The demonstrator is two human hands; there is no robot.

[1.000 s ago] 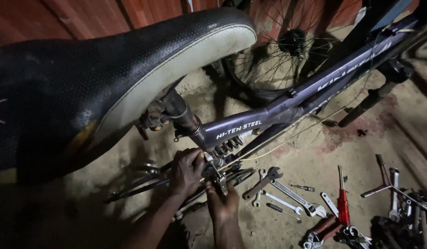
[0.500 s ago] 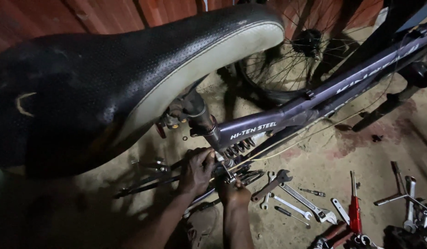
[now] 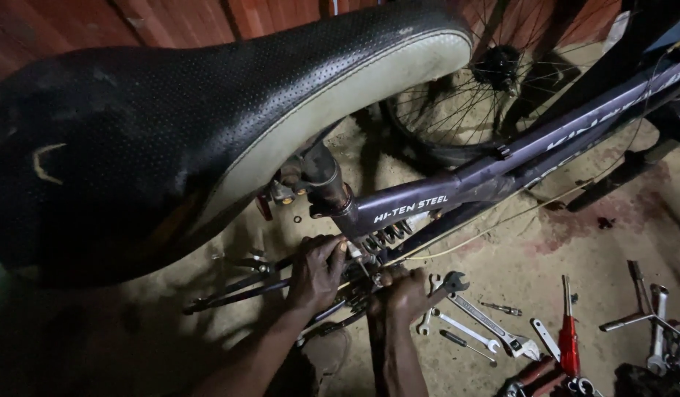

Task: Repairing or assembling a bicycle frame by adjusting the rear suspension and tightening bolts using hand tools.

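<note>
A purple bicycle frame [image 3: 457, 187] with a large black saddle [image 3: 171, 132] fills the upper view. Below the seat post sits the rear shock spring [image 3: 384, 237]. My left hand [image 3: 316, 270] grips the frame parts just beside the spring, fingers curled around them. My right hand [image 3: 405, 295] is closed on a small tool or bolt right under the spring; what exactly it holds is hidden by the fingers. Both hands nearly touch each other.
Several spanners [image 3: 469, 323] and an adjustable wrench [image 3: 487, 312] lie on the dusty ground right of my hands. A red-handled screwdriver [image 3: 568, 338] and more metal tools [image 3: 652, 323] lie farther right. A spoked wheel [image 3: 480, 81] stands behind the frame, against a red wall.
The view has shifted, so the saddle and frame sit more to the right and higher. My hands stay at the shock spring, the right one closing in slightly under it.
</note>
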